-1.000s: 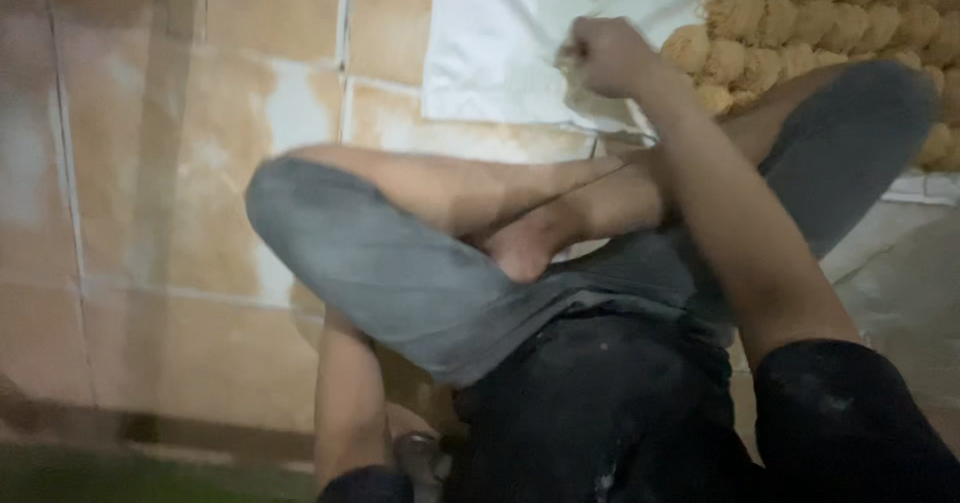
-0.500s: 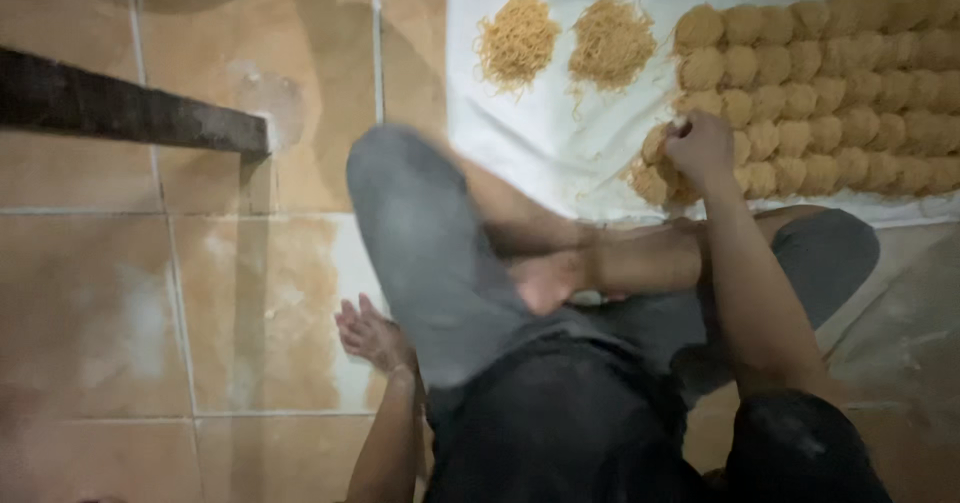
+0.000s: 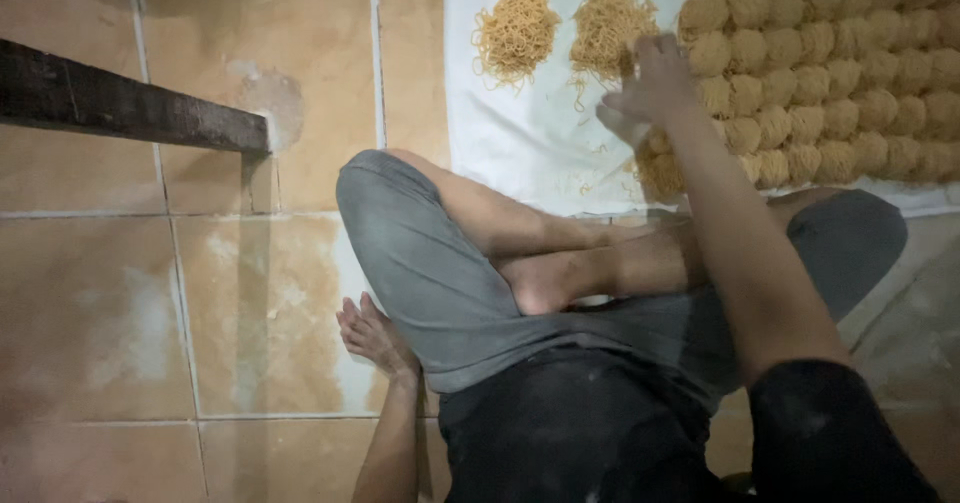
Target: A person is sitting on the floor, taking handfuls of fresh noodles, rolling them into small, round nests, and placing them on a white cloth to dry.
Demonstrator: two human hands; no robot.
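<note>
Blurred right hand (image 3: 650, 88) over noodle nests (image 3: 820, 73), fingers' state unclear, left hand (image 3: 372, 335) spread on tiles (image 3: 200, 293)

Motion blurs the right hand (image 3: 650, 88) at one o'clock; noodle nests (image 3: 830, 73) run off the right edge.

Dim, warm indoor light, slightly brighter at top over the white cloth (image 3: 520, 153). Right hand (image 3: 650, 88) motion-blurred, soft edges. Floor tiles (image 3: 150, 303) murky with dull patchy sheen. Lower corners dark; overall grainy, low contrast.
</note>
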